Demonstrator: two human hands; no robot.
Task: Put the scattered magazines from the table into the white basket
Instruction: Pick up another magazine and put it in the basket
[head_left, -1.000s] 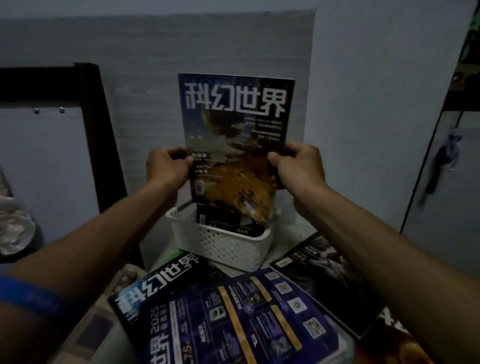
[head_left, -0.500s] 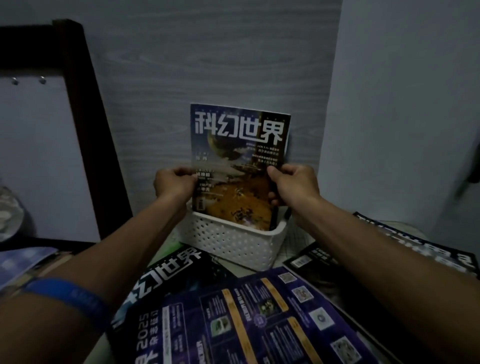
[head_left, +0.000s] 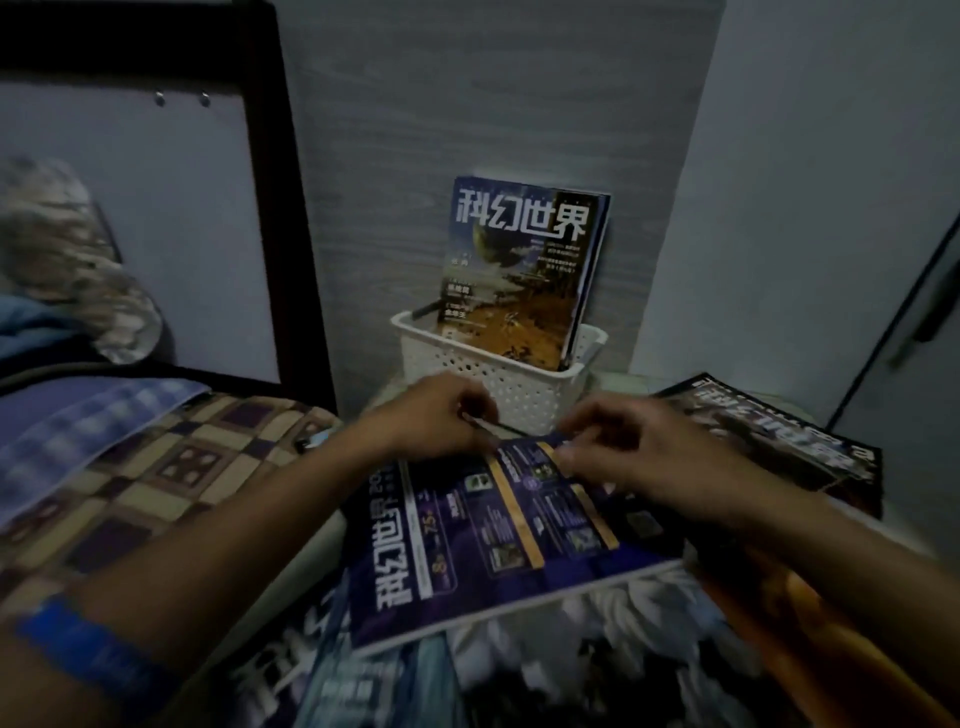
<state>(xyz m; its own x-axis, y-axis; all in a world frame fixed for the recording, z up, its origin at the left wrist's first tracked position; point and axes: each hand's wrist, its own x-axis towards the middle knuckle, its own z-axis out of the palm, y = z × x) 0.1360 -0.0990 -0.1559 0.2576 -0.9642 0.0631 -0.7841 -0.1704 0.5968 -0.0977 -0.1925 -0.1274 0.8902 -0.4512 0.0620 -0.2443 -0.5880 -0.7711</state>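
A white perforated basket (head_left: 524, 387) stands against the wall at the table's back. One magazine (head_left: 519, 260) with a blue and orange cover stands upright in it, with further pages behind it. In front lies a purple magazine (head_left: 493, 545) on top of others. My left hand (head_left: 436, 415) pinches its far left corner. My right hand (head_left: 628, 447) curls its fingers over the same magazine's far edge. Both hands are blurred by motion.
A dark magazine (head_left: 779, 441) lies at the right. More magazines (head_left: 571, 649) lie under the purple one, and an orange cover (head_left: 810, 649) shows at the lower right. A bed with a checked blanket (head_left: 156, 467) and a dark frame (head_left: 283, 208) borders the left.
Both hands let go of the upright magazine, which now stands in the basket, and came down to the far edge of the purple magazine. The view tilted downward.
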